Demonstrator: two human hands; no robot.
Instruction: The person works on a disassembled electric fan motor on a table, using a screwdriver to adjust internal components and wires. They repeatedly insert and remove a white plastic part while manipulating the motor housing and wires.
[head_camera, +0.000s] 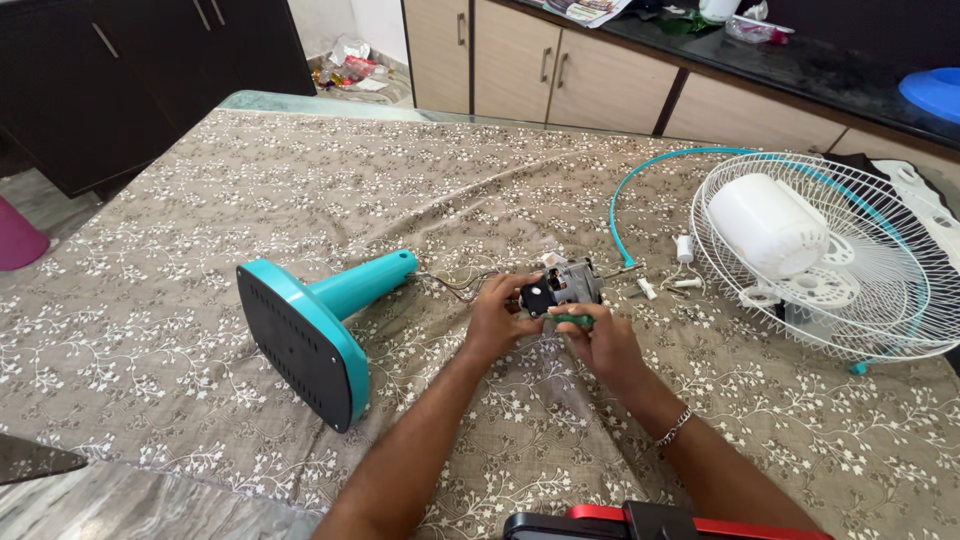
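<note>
Fan motor (566, 283), a small grey-and-black lump of metal with thin wires trailing off toward the teal stand (318, 325), sits just above the patterned tablecloth (200, 250) near the middle of the table, between the person's two hands. The left hand (497, 322) is closed round its near end, fingers wrapped on the black housing, steadying it. The right hand (603, 340) is curled tight on a green-handled screwdriver (573, 320) whose tip points in at the motor body. From where I stand the motor looks dense and rigid for its size, heavy enough to sit still if set down, but those wires look delicate, so the solid casing seems the sensible place to grip, not the leads or the bare shaft. Off to the right lie a white wire fan guard (830, 260), a white motor cover (766, 225) resting in it, a teal rim ring (650, 175), and a few small white fittings (684, 250).
</note>
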